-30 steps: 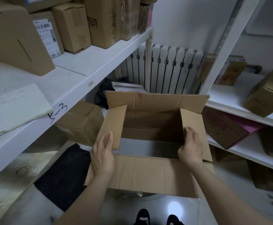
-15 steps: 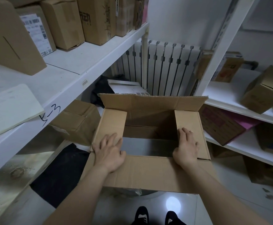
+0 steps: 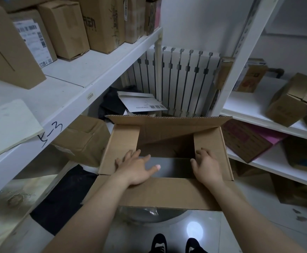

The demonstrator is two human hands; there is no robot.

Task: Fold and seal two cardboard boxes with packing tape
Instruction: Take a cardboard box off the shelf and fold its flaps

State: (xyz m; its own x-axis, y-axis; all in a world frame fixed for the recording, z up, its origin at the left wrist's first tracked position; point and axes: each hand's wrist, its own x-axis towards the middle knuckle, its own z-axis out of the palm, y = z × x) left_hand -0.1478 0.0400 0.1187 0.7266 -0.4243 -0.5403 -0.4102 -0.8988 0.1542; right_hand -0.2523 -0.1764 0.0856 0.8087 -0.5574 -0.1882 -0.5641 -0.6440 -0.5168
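A: Two hands on one cardboard box (image 3: 169, 139). Where is it?

B: Between the left shelf (image 3: 86, 70) and the right shelf (image 3: 249, 108), in front of the radiator (image 3: 182, 79). I cannot tell what carries it.

A: Its flaps?

B: The far flap (image 3: 167, 123) stands up and the near flap (image 3: 167, 194) folds out toward the person. Both side flaps lie folded in, with a gap between them.

A: The left hand (image 3: 134, 168)?

B: Flat on the left side flap (image 3: 119, 143), fingers spread and straight, thumb out over the gap, gripping nothing.

A: The right hand (image 3: 206, 165)?

B: Resting on the right side flap (image 3: 211, 141) at its inner edge, fingers lightly bent, clasping nothing.
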